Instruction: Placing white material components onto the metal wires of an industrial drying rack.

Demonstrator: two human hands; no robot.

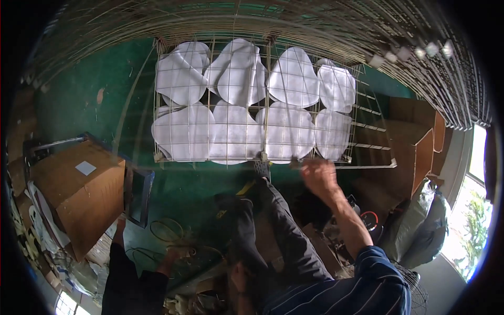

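White, rounded flat pieces (292,77), several of them overlapping in two rows, lie behind the wire grid of a rack (394,164) in front of me. Some have folded or curled edges, and their material is unclear. My right hand (319,177) is at the rack's near edge, toward its right corner, with fingers curled on the rim wire; motion blurs it a little. Low by my thigh is my left hand (239,277), dim and away from the rack, its fingers not clearly visible.
More wire shelves (415,47) arch overhead, partly blurred. A cardboard box (79,194) sits on a dark metal frame at left, near another person's dark sleeve (126,278). Cardboard boxes (401,152) and a grey-green sack (420,226) stand at right. Looped cord (167,231) lies on the green floor.
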